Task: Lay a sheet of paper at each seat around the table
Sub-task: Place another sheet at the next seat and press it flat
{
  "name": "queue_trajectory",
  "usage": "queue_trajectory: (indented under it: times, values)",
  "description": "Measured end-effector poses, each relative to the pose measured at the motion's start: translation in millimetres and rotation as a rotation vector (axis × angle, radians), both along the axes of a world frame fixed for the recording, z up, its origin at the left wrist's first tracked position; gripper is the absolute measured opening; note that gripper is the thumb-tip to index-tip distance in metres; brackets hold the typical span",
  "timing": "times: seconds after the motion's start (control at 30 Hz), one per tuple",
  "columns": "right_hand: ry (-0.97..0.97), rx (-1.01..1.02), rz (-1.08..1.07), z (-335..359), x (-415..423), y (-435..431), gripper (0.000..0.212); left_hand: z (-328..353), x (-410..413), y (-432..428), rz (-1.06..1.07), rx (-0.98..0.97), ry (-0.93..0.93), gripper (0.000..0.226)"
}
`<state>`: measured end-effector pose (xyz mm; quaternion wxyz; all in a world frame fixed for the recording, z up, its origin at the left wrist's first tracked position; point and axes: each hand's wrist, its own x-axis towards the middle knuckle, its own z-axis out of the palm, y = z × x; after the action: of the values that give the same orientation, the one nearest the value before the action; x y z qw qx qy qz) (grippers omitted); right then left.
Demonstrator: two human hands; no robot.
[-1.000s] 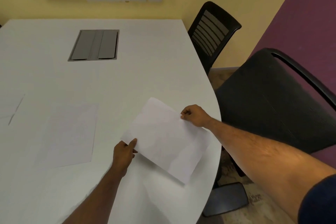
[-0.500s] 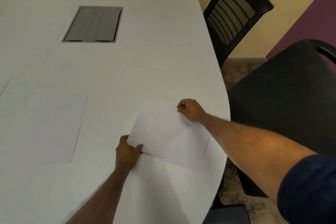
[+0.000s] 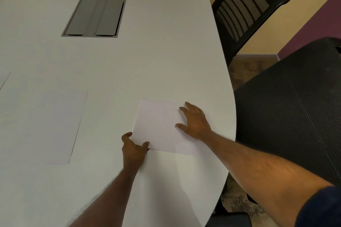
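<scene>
The sheet (image 3: 158, 125) lies flat on the table (image 3: 166, 51) near its right edge, beside the near chair (image 3: 287, 108). The left hand (image 3: 133, 150) pinches its near-left corner; the right hand (image 3: 196, 121) rests spread flat on its right side. Another sheet (image 3: 55, 125) lies well left.

Sheet of paper (image 3: 158, 127) lies flat on the bench (image 3: 147, 61), near its right edge. Left hand (image 3: 133, 150) at the sheet's near-left corner; right hand (image 3: 195, 122) on its right side. Second sheet (image 3: 60, 127) lies well to the left. Hatch panel (image 3: 95, 17) set into the bench farther back. Near chair (image 3: 287, 108) right of the bench, far chair (image 3: 245, 5) behind it.
</scene>
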<state>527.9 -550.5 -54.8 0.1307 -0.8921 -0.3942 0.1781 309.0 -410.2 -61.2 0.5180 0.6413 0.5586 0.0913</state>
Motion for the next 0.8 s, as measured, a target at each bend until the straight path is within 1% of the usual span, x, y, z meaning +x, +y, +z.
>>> queue_trajectory:
  times: [0.07,0.1,0.17,0.23,0.3,0.37,0.43,0.53,0.67,0.8]
  values:
    - [-0.001,-0.059,0.024,-5.9,-4.3,-4.3,0.085,4.7,-0.9,0.6,-0.052,0.053,0.094,0.069]
    - [0.017,-0.085,0.027,-8.0,-4.9,-5.4,0.088,6.2,-2.7,0.9,-0.071,0.116,0.159,0.070]
    - [0.059,-0.127,0.037,-11.4,-2.8,-6.5,0.090,8.4,-8.0,3.0,-0.138,0.303,0.271,0.072]
    - [0.074,-0.146,0.055,-12.9,0.8,-8.0,0.091,6.5,-14.2,8.1,-0.292,0.481,0.336,0.078]
    - [0.073,-0.152,0.071,-13.0,4.3,-8.0,0.091,0.8,-20.1,16.3,-0.536,0.561,0.402,0.083]
    - [0.077,-0.155,0.081,-13.0,5.7,-7.1,0.091,-7.4,-24.9,24.0,-0.752,0.587,0.478,0.083]
    - [0.074,-0.156,0.082,-13.5,5.1,-7.5,0.091,-13.9,-27.9,28.0,-0.834,0.578,0.524,0.081]
    - [0.060,-0.175,0.091,-14.0,4.6,-8.3,0.090,-16.1,-28.6,28.9,-0.855,0.576,0.559,0.080]
    - [0.009,-0.254,0.144,-12.6,4.7,-8.3,0.088,-13.6,-27.2,29.7,-0.871,0.568,0.582,0.080]
    - [-0.008,-0.260,0.137,-5.2,6.0,-9.9,0.090,-1.1,-27.7,33.2,-0.902,0.511,0.564,0.085]
